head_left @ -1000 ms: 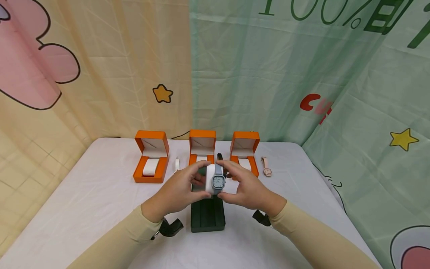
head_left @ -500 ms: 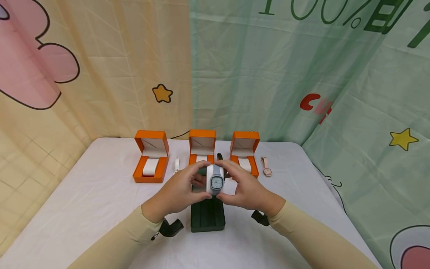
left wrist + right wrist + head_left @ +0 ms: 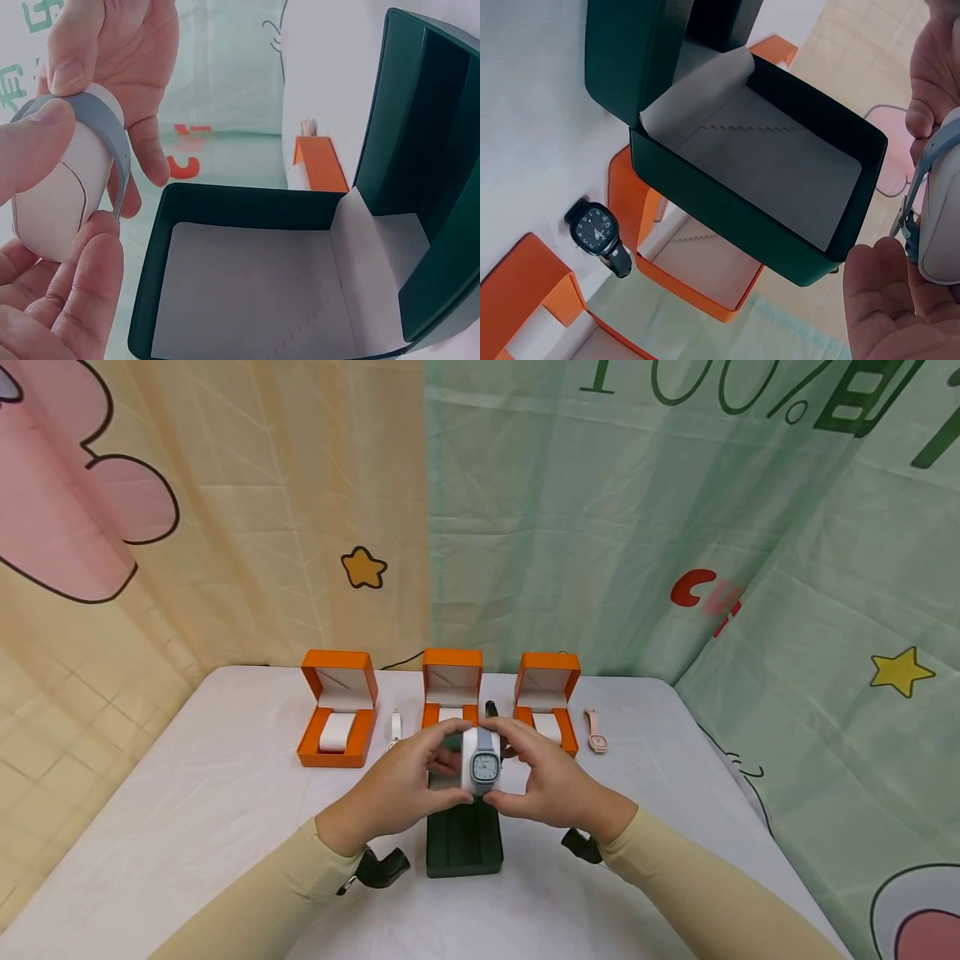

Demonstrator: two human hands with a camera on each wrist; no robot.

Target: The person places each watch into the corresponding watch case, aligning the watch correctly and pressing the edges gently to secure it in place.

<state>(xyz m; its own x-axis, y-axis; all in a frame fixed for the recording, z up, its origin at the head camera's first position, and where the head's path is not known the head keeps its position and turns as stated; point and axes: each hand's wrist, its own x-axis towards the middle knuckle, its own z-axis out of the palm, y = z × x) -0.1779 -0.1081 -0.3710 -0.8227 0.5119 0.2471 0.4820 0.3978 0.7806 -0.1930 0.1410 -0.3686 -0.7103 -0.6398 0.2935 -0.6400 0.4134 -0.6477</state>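
Two hands meet on one small thing: a grey-blue watch (image 3: 485, 766) strapped around a white cushion (image 3: 469, 760), held up just above the open dark green box (image 3: 464, 842) at the middle of the table (image 3: 210, 810). The left hand (image 3: 408, 785) pinches the cushion from its side, thumb and fingers curled round it; in the left wrist view a fingertip (image 3: 37, 139) presses on the grey strap (image 3: 105, 127). The right hand (image 3: 547, 781) grips the other side, its fingers curled against the strap and cushion. The watch face points toward the person. The green box's white-lined tray (image 3: 772, 161) lies directly under the hands. Behind stand three open orange boxes (image 3: 339, 708), with a black watch (image 3: 598, 232), a white watch (image 3: 395, 727) and a pink watch (image 3: 596, 732) lying on the table beside them.
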